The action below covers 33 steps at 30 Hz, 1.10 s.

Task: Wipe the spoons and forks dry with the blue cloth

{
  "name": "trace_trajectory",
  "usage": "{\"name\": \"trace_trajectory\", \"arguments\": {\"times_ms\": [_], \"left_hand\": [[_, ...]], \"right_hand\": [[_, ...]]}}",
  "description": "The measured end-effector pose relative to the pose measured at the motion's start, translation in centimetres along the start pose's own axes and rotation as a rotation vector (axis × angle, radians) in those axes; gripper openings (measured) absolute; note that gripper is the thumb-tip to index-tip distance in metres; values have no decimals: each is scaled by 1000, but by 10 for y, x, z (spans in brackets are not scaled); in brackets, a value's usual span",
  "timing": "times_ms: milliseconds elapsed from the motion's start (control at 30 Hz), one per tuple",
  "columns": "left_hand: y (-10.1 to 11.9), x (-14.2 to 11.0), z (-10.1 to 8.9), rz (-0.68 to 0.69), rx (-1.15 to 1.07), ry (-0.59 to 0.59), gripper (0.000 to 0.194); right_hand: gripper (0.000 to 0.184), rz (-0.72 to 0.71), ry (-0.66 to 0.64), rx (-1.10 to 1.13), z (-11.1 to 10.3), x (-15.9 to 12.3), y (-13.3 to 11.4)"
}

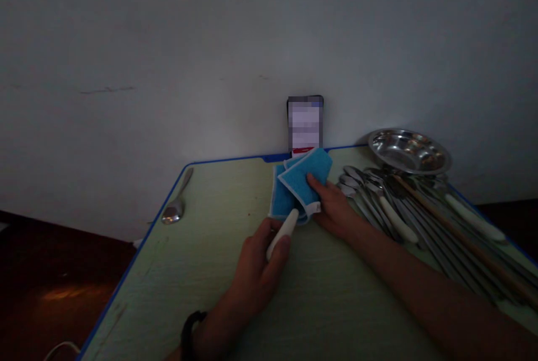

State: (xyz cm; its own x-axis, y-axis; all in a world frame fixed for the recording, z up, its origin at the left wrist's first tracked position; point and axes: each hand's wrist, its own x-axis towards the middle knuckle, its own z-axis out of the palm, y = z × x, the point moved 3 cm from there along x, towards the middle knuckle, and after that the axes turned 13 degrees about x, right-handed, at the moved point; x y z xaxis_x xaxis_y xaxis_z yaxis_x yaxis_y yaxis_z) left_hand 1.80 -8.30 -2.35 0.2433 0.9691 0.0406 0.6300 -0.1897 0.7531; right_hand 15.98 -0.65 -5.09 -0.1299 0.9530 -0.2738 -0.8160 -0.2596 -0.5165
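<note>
Left hand well inside blue edge

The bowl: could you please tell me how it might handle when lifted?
The bowl is probably light for its size, since its metal looks thin. Its shiny surface may be slippery. Its flared shape suggests it could tip if gripped at one edge.

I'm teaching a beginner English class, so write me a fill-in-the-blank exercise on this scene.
The cloth in the right hand is mainly ____.
The handle in the left hand is coloured ____.
Directly behind the phone is the ____.
The metal bowl stands on the ____ side of the table.

Missing words: blue; white; wall; right.
</note>
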Motion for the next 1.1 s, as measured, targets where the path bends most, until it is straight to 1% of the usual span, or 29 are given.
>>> {"name": "trace_trajectory", "arguments": {"times_ms": [67, 133, 233, 300, 367, 433, 467, 533, 600, 700, 767, 833, 900, 967, 1033, 1100], "left_hand": [[0, 1, 0, -10, -3, 2, 19], [1, 1, 0, -17, 2, 2, 19], [0, 0, 0, -26, 5, 5, 19], [-4, -1, -2, -23, -38, 47, 21], [-9, 0, -3, -34, -157, 126, 24], [-14, 1, -4, -72, -315, 207, 24], [-16, 2, -4, -96, -382, 233, 22], [-17, 2, -3, -126, -446, 245, 20], [-15, 2, -3, -119, -411, 234, 20], [-11, 0, -2, -42, -247, 207, 21], [-9, -1, -3, -2, -144, 193, 20], [-9, -1, -3, -12, -83, 199, 21], [-9, 1, -3, -54, -62, 211, 22], [-8, 3, -2, -84, -45, 197, 23], [-6, 4, 1, -68, 2, 141, 22], [-3, 5, 4, -29, 54, 63, 22]], "right_hand": [[25, -2, -9, -18, 0, 0, 2], [24, -18, 13, -6, -2, 2, 2], [25, -40, 80, 94, -5, 6, -1], [25, -30, 98, 176, -6, 9, -4], [25, 3, 71, 214, -4, 8, -7], [26, 52, 17, 203, -1, 5, -9], [27, 79, -9, 190, 1, 3, -8], [29, 131, -53, 161, 5, -2, -6], [30, 187, -79, 130, 7, -7, -2], [29, 274, -104, 87, 9, -10, 5], [28, 289, -134, 72, 9, -10, 8], [27, 280, -163, 69, 9, -9, 8], [26, 275, -171, 67, 9, -9, 8], [25, 290, -181, 57, 8, -10, 8], [23, 298, -209, 32, 8, -11, 8], [24, 272, -229, -2, 7, -12, 8]]}}
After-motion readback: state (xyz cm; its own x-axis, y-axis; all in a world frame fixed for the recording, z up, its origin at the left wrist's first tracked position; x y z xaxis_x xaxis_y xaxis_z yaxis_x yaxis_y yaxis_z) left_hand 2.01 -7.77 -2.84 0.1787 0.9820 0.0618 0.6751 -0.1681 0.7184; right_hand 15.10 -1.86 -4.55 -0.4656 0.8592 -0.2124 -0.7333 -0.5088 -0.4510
